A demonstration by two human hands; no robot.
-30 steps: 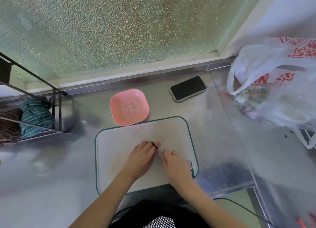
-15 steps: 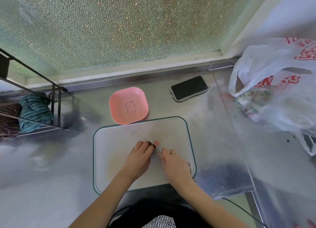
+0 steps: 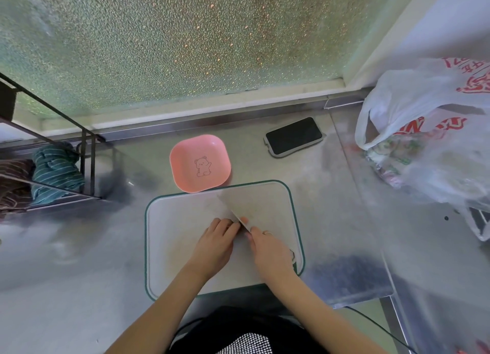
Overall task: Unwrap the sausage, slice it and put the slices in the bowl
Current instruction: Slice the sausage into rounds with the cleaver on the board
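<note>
On the cutting board [image 3: 185, 247], the left hand [image 3: 216, 243] pins down the sausage [image 3: 244, 220] while the right hand [image 3: 270, 250] grips a knife [image 3: 233, 210] against it.

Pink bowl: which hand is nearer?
Left. The left hand lies on the cutting board just below the pink bowl; the right hand sits further right and slightly lower on the board.

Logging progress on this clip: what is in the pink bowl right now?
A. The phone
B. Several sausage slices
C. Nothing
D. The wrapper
C: the pink bowl shows only its printed bear, bare inside, while both hands work on the cutting board nearer the person.
</note>
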